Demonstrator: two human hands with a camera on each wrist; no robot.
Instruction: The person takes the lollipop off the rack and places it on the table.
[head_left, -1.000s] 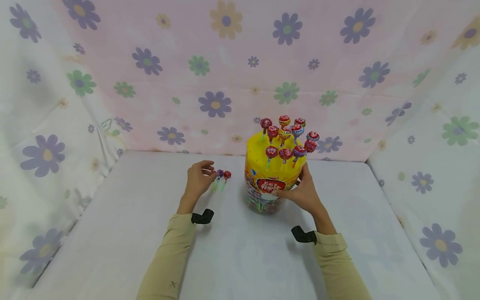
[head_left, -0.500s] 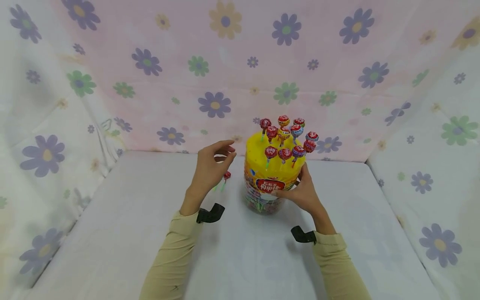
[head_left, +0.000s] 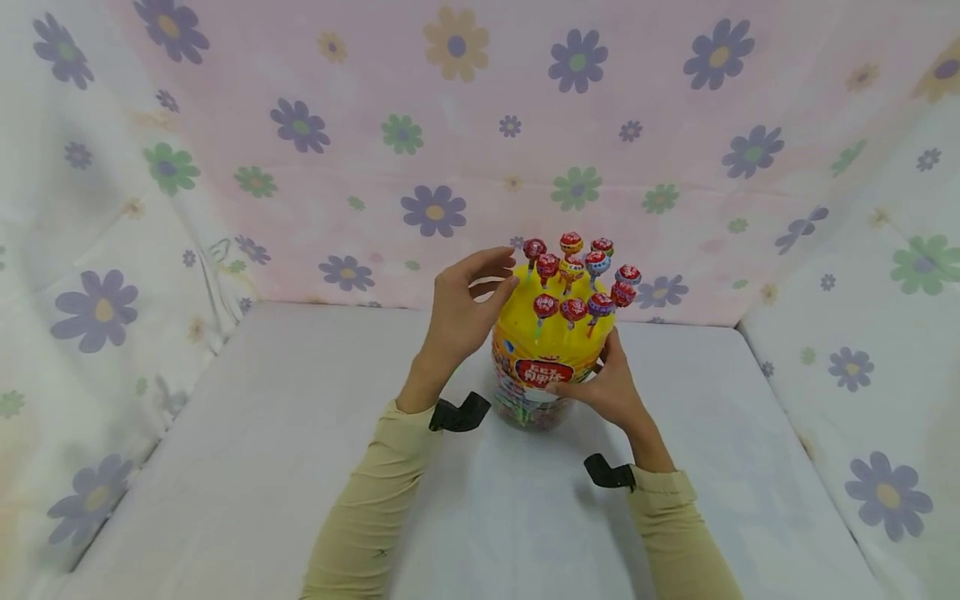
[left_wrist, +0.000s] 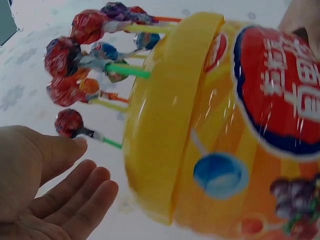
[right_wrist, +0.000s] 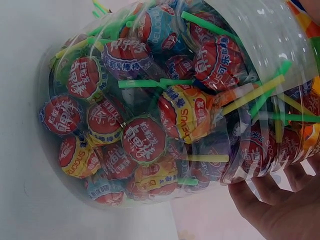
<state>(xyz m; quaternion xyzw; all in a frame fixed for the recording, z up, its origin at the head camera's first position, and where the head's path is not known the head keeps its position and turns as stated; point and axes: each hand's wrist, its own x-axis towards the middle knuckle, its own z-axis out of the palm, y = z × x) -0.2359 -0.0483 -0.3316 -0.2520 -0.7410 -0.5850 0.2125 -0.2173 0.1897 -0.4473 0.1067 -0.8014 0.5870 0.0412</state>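
A clear jar [right_wrist: 75,165] packed with wrapped lollipops stands on the table under a yellow lid [left_wrist: 157,130]. Several more lollipops [head_left: 573,310] are stuck upright in that lid. My right hand [head_left: 611,390] grips the jar's right side, thumb across the front label [head_left: 542,372]. At the lid's left edge is my left hand [head_left: 468,308], fingers loosely bent with nothing visible in them. In the left wrist view, its fingertip [left_wrist: 77,146] is close to a red lollipop [left_wrist: 68,123] standing in the lid; whether they touch I cannot tell.
The white table [head_left: 262,467] runs up to a flowered cloth backdrop [head_left: 360,150] behind the jar, with cloth on both sides. Loose green and yellow sticks [right_wrist: 100,7] lie past the jar in the right wrist view.
My left hand has moved right and up from beside the loose lollipops on the table to the lid's left edge, now hiding that spot. My right hand stays on the jar.
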